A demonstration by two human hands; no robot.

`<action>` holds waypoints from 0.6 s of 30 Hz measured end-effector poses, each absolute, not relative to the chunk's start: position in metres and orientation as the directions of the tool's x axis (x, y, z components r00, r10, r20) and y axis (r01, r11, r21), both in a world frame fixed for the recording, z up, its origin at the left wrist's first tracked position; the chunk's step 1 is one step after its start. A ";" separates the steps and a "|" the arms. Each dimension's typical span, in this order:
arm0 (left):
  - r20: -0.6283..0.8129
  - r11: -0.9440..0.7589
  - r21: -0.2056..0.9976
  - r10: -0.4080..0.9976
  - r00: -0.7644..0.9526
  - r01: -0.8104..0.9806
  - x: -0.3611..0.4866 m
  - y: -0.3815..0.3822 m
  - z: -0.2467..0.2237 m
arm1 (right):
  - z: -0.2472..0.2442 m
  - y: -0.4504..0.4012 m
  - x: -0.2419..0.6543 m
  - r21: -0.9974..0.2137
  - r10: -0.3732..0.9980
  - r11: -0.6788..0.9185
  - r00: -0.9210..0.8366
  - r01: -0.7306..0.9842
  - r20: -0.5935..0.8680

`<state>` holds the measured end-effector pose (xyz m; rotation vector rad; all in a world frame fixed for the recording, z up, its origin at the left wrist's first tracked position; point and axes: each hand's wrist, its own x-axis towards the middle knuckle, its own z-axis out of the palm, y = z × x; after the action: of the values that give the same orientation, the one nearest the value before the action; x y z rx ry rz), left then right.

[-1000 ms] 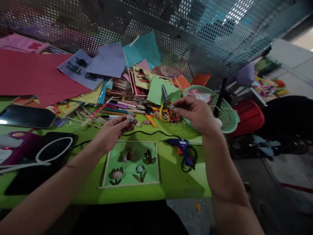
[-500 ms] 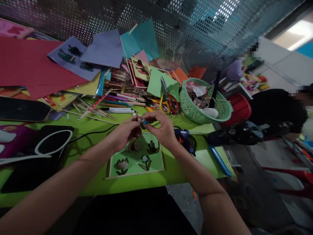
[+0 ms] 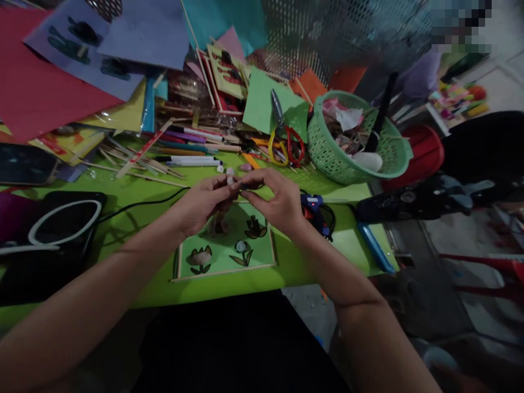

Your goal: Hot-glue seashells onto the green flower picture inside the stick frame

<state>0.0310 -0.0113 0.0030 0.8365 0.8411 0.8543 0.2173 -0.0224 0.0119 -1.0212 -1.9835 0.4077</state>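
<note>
My left hand [image 3: 200,203] and my right hand [image 3: 280,201] meet above the far edge of a framed green card [image 3: 221,261]. The left fingers are pinched around a small pale pebble [image 3: 230,180]. The right thumb and forefinger close together against the left fingertips; whatever is between them is hidden. On the card are flower shapes with dark outlines: a tulip with a pebble [image 3: 201,257] at the lower left, a flower with a bluish stone [image 3: 241,247], and a dark leafy shape [image 3: 256,226]. Just beyond the fingers lie loose pebbles [image 3: 245,167].
A blue glue gun [image 3: 313,204] lies right of my right hand. Scissors [image 3: 289,147], pens [image 3: 194,161] and thin sticks [image 3: 139,158] fill the back. Further right stands a green basket [image 3: 356,169] of scraps. A black tablet-like slab [image 3: 53,273] with a white cable is left.
The view has tipped and shifted, so the table things sit higher. Both hands stay together over the card; a blue bit seen at the right fingertips is now out of sight.
</note>
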 end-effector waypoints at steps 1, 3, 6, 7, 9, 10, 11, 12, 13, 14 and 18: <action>-0.266 0.398 0.872 0.874 0.407 -0.285 0.031 -0.011 0.002 | 0.011 -0.023 0.217 -0.601 0.786 0.611 -0.306 0.516 0.537; -0.245 0.384 0.878 0.874 0.421 -0.287 0.032 -0.009 0.002 | 0.010 -0.023 0.218 -0.599 0.790 0.604 -0.294 0.527 0.538; -0.225 0.365 0.887 0.876 0.426 -0.283 0.034 -0.009 0.002 | 0.008 -0.023 0.218 -0.572 0.781 0.609 -0.288 0.549 0.554; -0.222 0.361 0.890 0.878 0.425 -0.280 0.034 -0.009 0.002 | 0.008 -0.023 0.218 -0.556 0.773 0.616 -0.290 0.559 0.564; -0.216 0.356 0.893 0.876 0.430 -0.275 0.033 -0.009 0.003 | 0.008 -0.024 0.218 -0.522 0.754 0.631 -0.295 0.573 0.587; -0.210 0.352 0.894 0.875 0.436 -0.276 0.033 -0.010 0.004 | 0.008 -0.024 0.217 -0.509 0.744 0.640 -0.297 0.576 0.599; -0.204 0.350 0.896 0.872 0.445 -0.274 0.033 -0.010 0.005 | 0.009 -0.025 0.217 -0.498 0.736 0.647 -0.300 0.578 0.607; -0.202 0.349 0.897 0.869 0.451 -0.270 0.033 -0.011 0.006 | 0.009 -0.025 0.217 -0.487 0.731 0.649 -0.303 0.584 0.611; -0.204 0.350 0.899 0.867 0.455 -0.264 0.032 -0.011 0.006 | 0.010 -0.026 0.217 -0.478 0.730 0.648 -0.307 0.593 0.610; -0.209 0.352 0.900 0.866 0.454 -0.258 0.032 -0.011 0.007 | 0.011 -0.026 0.217 -0.469 0.733 0.644 -0.310 0.605 0.606; -0.217 0.350 0.904 0.871 0.442 -0.246 0.032 -0.013 0.010 | 0.014 -0.026 0.217 -0.492 0.758 0.624 -0.320 0.607 0.568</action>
<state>0.0324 -0.0127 0.0099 0.9346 0.8073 0.8349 0.2174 -0.0261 0.0144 -1.0691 -2.0401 0.2391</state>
